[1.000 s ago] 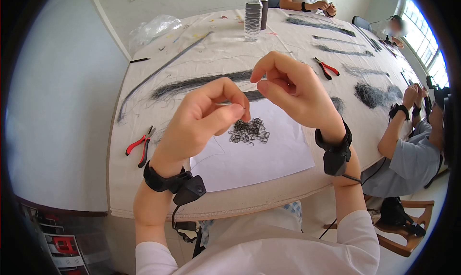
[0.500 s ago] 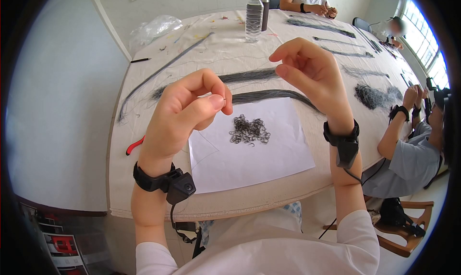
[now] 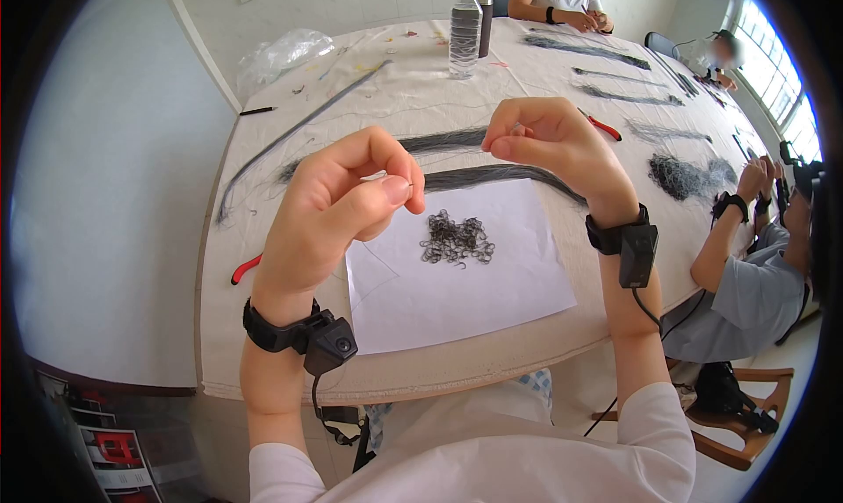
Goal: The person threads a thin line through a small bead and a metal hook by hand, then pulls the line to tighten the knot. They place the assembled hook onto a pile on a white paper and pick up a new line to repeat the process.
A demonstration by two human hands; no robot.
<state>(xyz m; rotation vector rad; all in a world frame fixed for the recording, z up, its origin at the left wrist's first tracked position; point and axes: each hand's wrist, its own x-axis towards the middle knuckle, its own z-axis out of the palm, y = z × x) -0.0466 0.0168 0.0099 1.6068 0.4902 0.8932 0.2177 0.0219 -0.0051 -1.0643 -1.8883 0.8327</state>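
My left hand [image 3: 329,200] is raised over the left edge of a white paper sheet [image 3: 457,314], thumb and forefinger pinched on a thin dark strand [image 3: 410,183], of which only a tiny bit shows. To the right and farther out, my right hand [image 3: 566,147] hovers with its thumb and forefinger brought together; anything between them is too fine to make out. Below and between the hands, a pile of small dark curled pieces [image 3: 457,240] lies on the paper. Behind it stretch a dark strand bundle [image 3: 500,176] and a second, looser bundle [image 3: 439,141].
Red-handled pliers [image 3: 606,128] lie beyond my right hand; another red handle [image 3: 246,269] shows beside my left wrist. A water bottle [image 3: 464,33] and dark flask [image 3: 485,25] stand at the back. Co-workers sit at the far side and at right, near a tangled strand heap [image 3: 680,176].
My right hand has lowered and moved slightly left, its thumb and forefinger closing together. That uncovers the pliers behind it. My left hand stays almost still.
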